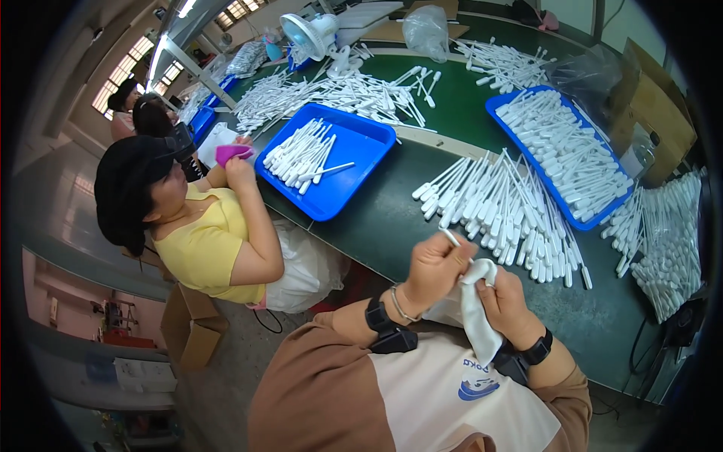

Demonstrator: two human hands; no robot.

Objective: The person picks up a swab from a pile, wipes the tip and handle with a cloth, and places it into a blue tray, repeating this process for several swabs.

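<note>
My left hand (438,265) is closed around a slim white plastic stick (450,236), whose tip pokes up above the fingers. My right hand (509,305) grips a white cloth (477,309), which hangs down in front of my shirt. The two hands almost meet where the cloth wraps toward the stick; the stick's lower end is hidden. Just beyond them, a fanned pile of white sticks (504,207) with thicker rounded ends lies on the dark green table (384,226).
A blue tray (350,184) partly filled with sticks stands to the left, beside a person in yellow (207,233) wiping with a pink cloth (233,153). A full blue tray (520,135), a plastic bag of sticks (670,248) and a cardboard box (651,113) are at right.
</note>
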